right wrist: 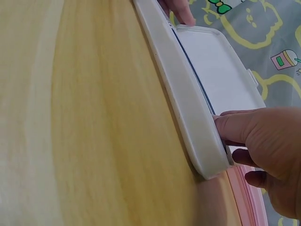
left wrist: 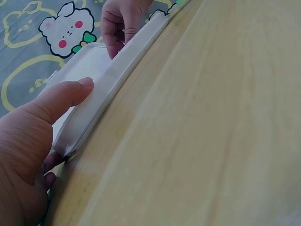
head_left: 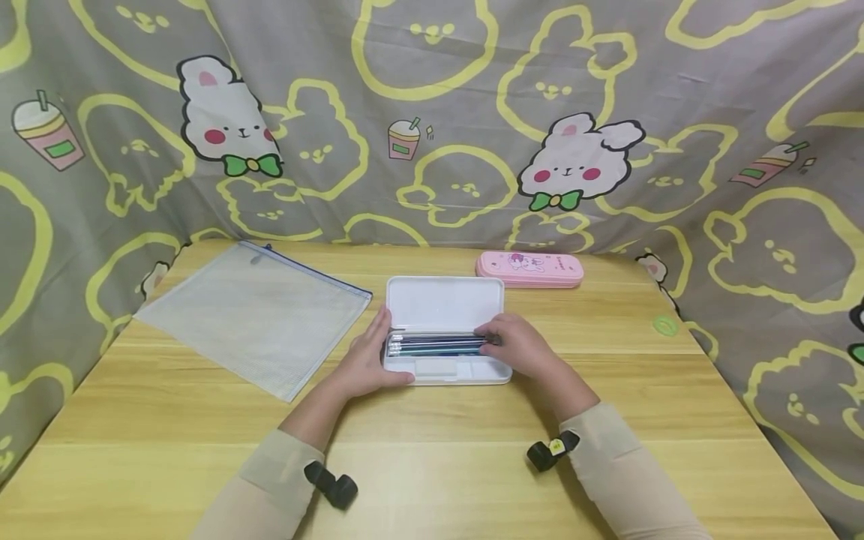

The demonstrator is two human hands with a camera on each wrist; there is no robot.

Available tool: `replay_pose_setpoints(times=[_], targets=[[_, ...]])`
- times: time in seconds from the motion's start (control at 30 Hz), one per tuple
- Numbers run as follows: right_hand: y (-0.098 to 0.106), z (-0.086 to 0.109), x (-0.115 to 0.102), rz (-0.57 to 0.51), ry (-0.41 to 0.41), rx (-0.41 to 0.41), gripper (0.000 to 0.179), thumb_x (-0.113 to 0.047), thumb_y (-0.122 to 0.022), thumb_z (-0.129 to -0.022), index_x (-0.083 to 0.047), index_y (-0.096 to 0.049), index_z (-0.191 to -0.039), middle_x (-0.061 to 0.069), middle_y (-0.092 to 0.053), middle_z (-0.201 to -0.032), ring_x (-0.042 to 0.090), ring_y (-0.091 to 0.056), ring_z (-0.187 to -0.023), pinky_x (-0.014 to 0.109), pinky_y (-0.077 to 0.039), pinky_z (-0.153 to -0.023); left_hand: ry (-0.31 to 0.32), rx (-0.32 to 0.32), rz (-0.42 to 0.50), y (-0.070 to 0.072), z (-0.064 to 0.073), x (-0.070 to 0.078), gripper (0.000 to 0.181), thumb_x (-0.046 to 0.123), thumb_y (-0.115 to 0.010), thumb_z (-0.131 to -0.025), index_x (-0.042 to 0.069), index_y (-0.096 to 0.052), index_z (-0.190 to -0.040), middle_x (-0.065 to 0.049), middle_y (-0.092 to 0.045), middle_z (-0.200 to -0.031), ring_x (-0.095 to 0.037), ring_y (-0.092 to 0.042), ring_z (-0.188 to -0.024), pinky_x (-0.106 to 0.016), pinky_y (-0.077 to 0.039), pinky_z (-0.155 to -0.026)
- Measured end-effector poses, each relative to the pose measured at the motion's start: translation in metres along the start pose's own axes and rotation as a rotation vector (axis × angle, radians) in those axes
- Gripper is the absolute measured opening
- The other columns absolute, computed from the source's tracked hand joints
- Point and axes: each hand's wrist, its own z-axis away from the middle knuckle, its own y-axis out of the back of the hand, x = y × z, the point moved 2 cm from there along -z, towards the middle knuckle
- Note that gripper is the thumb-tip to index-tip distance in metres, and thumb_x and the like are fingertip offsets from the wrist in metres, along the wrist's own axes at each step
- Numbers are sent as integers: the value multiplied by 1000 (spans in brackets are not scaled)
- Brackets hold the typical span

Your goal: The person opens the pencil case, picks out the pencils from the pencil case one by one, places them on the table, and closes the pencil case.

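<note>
A white pencil case (head_left: 445, 304) stands with its lid raised on the wooden table. Inside lie several dark and blue pencils (head_left: 435, 346), their eraser ends to the left, and a white eraser (head_left: 435, 367) in the front compartment. My left hand (head_left: 367, 360) holds the case's left end, with the thumb (left wrist: 75, 94) over the front rim and the fingers round the side. At the right end, my right hand (head_left: 523, 345) reaches in with curled fingers and pinches the pencils. Its fingertips are partly hidden behind the rim in the right wrist view.
A clear mesh zipper pouch (head_left: 256, 315) with a blue zip lies flat to the left. Behind the case to the right is a closed pink pencil case (head_left: 529, 270). A small green round item (head_left: 665, 325) lies near the right edge. A patterned curtain (head_left: 466, 112) borders the table.
</note>
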Motion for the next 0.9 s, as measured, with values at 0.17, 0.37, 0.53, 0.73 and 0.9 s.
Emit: replay_pose_setpoints(times=[0.17,0.37,0.53,0.73,0.9], targets=[[0,-3,-2,-3,-15,-47,27,-14,-72,-86,-8,-72,-112,8,-68,-105,26,-61,-102,46,-49,-95,-4,4,-3,1,1,1,127,45,-85,-68,10,-4,-158,-8,4,-167,-50,-13,-147,-63,-17,-118],[-1,-5,-2,-39,-27,-73,24,-11,-72,-86,-7,-72,-109,6,-67,-100,21,-62,-95,44,-51,-92,-11,6,-9,1,2,2,127,46,-85,-68,9,-4,-158,-9,4,-167,-51,-14,-147,-64,-18,-117],[-4,-6,0,-93,-67,-85,21,-10,-71,-86,-7,-72,-107,7,-68,-100,20,-61,-95,44,-50,-93,-10,10,-6,0,2,1,127,45,-85,-67,9,-4,-158,-9,3,-167,-51,-14,-146,-64,-19,-117],[-7,-5,6,-217,-164,-76,21,-11,-71,-87,-8,-74,-108,8,-70,-104,20,-61,-98,44,-50,-95,-16,12,-10,0,2,1,127,46,-85,-68,8,-5,-158,-10,2,-167,-52,-14,-146,-65,-18,-117],[-7,-4,11,-300,-212,-42,19,-13,-73,-86,-10,-75,-105,8,-70,-102,20,-60,-94,40,-50,-89,-11,8,-8,1,2,2,126,45,-85,-68,8,-4,-158,-10,3,-167,-51,-14,-147,-65,-17,-117]])
